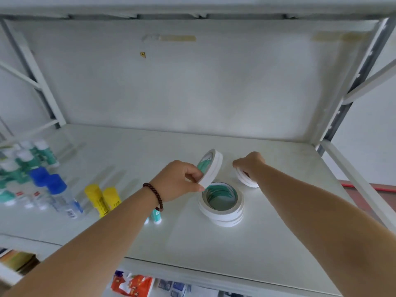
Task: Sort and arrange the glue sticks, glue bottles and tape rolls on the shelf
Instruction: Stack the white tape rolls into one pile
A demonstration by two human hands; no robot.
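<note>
My left hand (pixel 179 181) grips a white tape roll (pixel 211 167) with a green core, tilted on edge just above a stack of white tape rolls (pixel 221 205) lying flat on the white shelf (pixel 132 159). My right hand (pixel 249 162) is closed on another tape roll stack (pixel 246 179) to the right, partly hiding it. Two yellow glue sticks (pixel 100 199) stand left of my forearm. Blue-capped glue bottles (pixel 56 190) and white-capped green glue sticks (pixel 27 159) are grouped at the far left. A small green glue stick (pixel 156 217) shows under my left wrist.
The shelf's back panel (pixel 192 86) rises behind the rolls. Metal uprights stand at left (pixel 34 78) and right (pixel 355 82). Below the front edge, colourful packages (pixel 132 285) lie on a lower shelf. Bare shelf surface lies behind the tape rolls.
</note>
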